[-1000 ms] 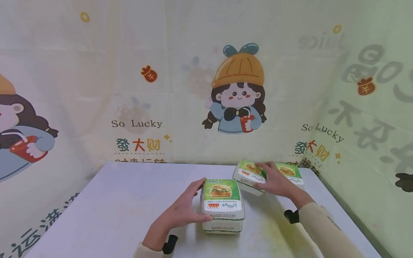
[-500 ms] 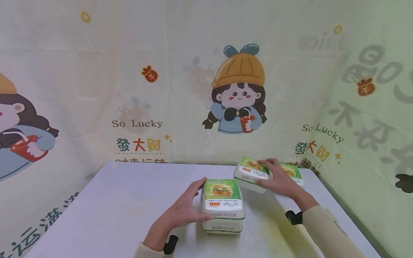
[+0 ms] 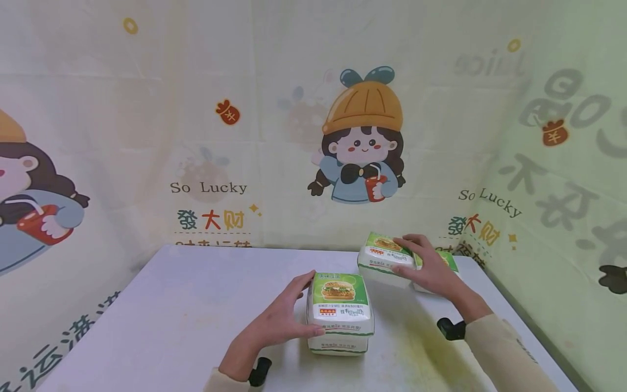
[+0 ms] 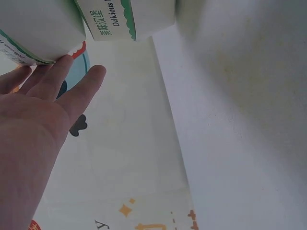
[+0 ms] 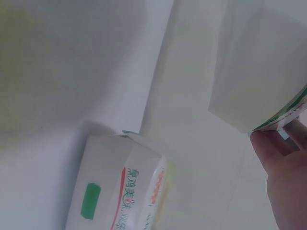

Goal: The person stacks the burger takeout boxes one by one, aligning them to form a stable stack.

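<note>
On the near part of the table are two green-and-white burger boxes, one above the other. My left hand (image 3: 279, 321) holds the upper burger box (image 3: 339, 305) by its left side, thumb at the front corner and fingers toward the back. Beneath it, the lower burger box (image 3: 338, 345) stands on the table. Farther back and right, my right hand (image 3: 431, 269) grips another burger box (image 3: 384, 256), which is raised and slightly turned. A fourth-looking burger box (image 5: 115, 187) stands on the table beside and below it, partly covered by that hand in the head view.
The white table (image 3: 196, 305) reaches back to a cream cloth backdrop (image 3: 274, 136) printed with cartoon figures and lettering. A greenish side cloth (image 3: 563, 218) borders the table's right edge. Yellowish stains (image 3: 406, 348) mark the front surface.
My right hand has moved its burger box up and to the right, toward the box standing behind. The left hand and its upper box have shifted only slightly right.
</note>
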`<state>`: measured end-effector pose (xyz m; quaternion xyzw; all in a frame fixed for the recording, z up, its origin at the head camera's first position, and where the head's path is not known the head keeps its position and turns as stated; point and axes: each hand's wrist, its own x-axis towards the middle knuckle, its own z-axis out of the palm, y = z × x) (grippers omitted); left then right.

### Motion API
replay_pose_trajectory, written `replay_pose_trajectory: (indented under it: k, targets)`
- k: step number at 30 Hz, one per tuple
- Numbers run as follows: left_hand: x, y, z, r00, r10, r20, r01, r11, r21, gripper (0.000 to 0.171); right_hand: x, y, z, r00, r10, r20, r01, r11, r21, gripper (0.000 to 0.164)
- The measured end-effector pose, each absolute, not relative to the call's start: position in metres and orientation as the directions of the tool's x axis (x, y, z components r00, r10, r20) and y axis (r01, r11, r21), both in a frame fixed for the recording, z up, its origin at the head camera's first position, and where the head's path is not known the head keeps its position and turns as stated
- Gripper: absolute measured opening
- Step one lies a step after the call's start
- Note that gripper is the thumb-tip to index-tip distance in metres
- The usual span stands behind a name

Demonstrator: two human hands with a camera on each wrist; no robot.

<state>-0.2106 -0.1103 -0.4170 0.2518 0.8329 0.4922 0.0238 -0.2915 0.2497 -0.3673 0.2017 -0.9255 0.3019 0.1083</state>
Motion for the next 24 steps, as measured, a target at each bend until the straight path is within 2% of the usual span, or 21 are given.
replay_pose_trajectory:
  k: [24]
  targets:
    - [-0.212, -0.110, -0.418, -0.874, 0.440, 0.207, 0.399, 0.404, 0.823, 0.108, -0.279, 0.237, -0.340, -0.786, -0.360, 0.503, -0.594, 0.667, -0.450, 0.064]
